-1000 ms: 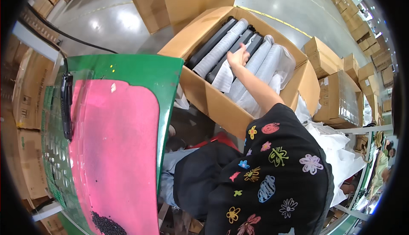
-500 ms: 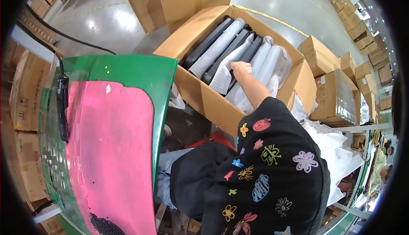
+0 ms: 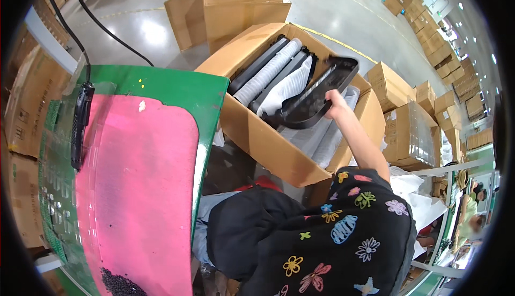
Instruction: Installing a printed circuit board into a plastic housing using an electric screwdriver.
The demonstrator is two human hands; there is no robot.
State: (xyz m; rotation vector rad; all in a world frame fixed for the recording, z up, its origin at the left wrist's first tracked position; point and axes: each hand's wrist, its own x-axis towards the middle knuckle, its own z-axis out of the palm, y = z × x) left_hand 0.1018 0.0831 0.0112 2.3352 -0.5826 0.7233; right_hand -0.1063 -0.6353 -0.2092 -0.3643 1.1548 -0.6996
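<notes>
My right hand (image 3: 335, 104) is closed on the near edge of a long black plastic tray-shaped part (image 3: 317, 92). The part is tilted, with its rounded far end raised above an open cardboard box (image 3: 263, 135). Its lower end is close to the white foam wrap (image 3: 287, 89) inside. Similar black parts (image 3: 257, 65) stand on edge at the box's left side, with a roll-like foam-wrapped piece (image 3: 271, 69) between them. More wrapped pieces (image 3: 327, 140) lie under my wrist. My left hand is not in view.
A green table (image 3: 177, 84) with a pink mat (image 3: 145, 178) stands at left, bearing small black pieces (image 3: 122, 283). A black corded tool (image 3: 80, 130) hangs over it. Cardboard cartons (image 3: 410, 135) stand at right; white wrapping (image 3: 416, 191) is piled beside me.
My right hand has lifted the black tray-shaped part up and to the right, out from between the wrapped pieces. The view has shifted slightly.
</notes>
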